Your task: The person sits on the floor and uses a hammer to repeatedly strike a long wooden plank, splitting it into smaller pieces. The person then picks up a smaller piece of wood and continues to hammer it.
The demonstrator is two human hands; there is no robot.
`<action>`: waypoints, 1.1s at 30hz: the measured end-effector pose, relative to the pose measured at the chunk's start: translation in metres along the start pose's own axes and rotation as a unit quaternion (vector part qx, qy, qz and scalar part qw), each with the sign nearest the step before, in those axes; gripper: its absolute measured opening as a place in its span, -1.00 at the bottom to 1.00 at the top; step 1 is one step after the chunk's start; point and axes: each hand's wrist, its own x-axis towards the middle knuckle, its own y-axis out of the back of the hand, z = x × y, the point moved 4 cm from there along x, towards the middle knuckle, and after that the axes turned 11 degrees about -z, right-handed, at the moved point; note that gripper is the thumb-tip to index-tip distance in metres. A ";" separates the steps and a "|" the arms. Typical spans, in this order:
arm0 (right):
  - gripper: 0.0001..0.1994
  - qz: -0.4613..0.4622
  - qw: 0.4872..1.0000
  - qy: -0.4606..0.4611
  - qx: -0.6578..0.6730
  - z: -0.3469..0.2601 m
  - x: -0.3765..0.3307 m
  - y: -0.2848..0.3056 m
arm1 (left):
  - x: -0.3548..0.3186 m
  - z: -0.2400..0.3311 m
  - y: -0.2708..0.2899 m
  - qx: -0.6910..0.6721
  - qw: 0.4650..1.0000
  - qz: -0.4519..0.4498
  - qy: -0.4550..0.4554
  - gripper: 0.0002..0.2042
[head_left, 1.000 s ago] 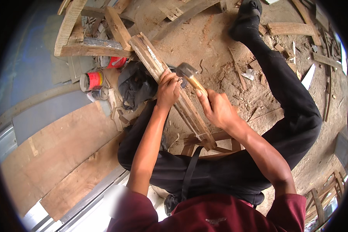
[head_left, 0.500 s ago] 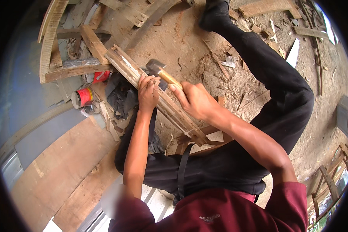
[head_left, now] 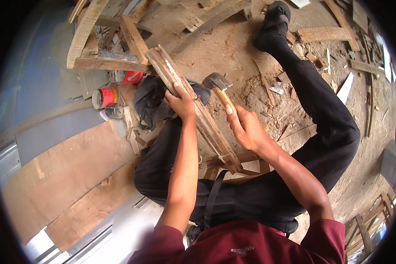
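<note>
Hammer [head_left: 219,88] now lower beside plank [head_left: 193,105], right hand [head_left: 246,128] gripping

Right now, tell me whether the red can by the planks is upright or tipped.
Tipped. The red can lies on its side, round end facing the grey floor, beside a smaller tin.

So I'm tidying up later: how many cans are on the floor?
2 clear: a red can lying left of the dark cloth, a small metal can beside it. Another red container is partly hidden.

Dirt floor [head_left: 233,48] littered with wood scraps [head_left: 323,34] and shavings; plywood sheets [head_left: 70,176] lower left, stacked timber frames [head_left: 97,39] upper left; daylight.
</note>
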 end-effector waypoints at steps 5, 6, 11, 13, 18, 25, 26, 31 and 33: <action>-0.52 0.007 0.998 0.062 0.023 -0.020 0.002 -0.008 | 0.004 -0.005 0.001 -0.011 0.998 -0.023 0.057 -0.30; -0.53 0.018 0.994 0.095 0.041 -0.025 -0.003 -0.008 | 0.004 -0.002 0.001 0.002 0.997 -0.024 0.067 -0.28; -0.59 -0.017 0.996 -0.008 -0.090 0.006 0.005 -0.023 | 0.002 0.007 0.002 0.011 0.996 -0.031 0.082 -0.36; -0.62 0.008 1.000 0.014 0.003 0.005 0.002 -0.016 | 0.002 0.012 0.002 0.002 0.995 -0.038 0.090 -0.36; -0.58 0.069 0.982 0.178 -0.005 -0.007 -0.007 -0.022 | 0.005 0.003 0.000 0.039 0.996 -0.016 0.078 -0.36; -0.58 0.075 0.982 0.160 0.069 -0.006 -0.007 -0.013 | 0.006 0.006 0.003 0.049 0.996 -0.017 0.074 -0.34; -0.57 0.075 0.973 0.203 0.081 0.000 -0.007 -0.017 | 0.003 0.004 0.002 0.055 0.995 -0.024 0.083 -0.34; -0.54 0.018 0.998 0.058 -0.018 0.018 0.000 -0.028 | 0.007 0.001 0.005 0.057 0.994 -0.017 0.092 -0.34; -0.53 0.056 0.982 0.157 0.089 0.001 -0.014 -0.026 | 0.003 0.005 0.004 0.052 0.991 -0.039 0.117 -0.35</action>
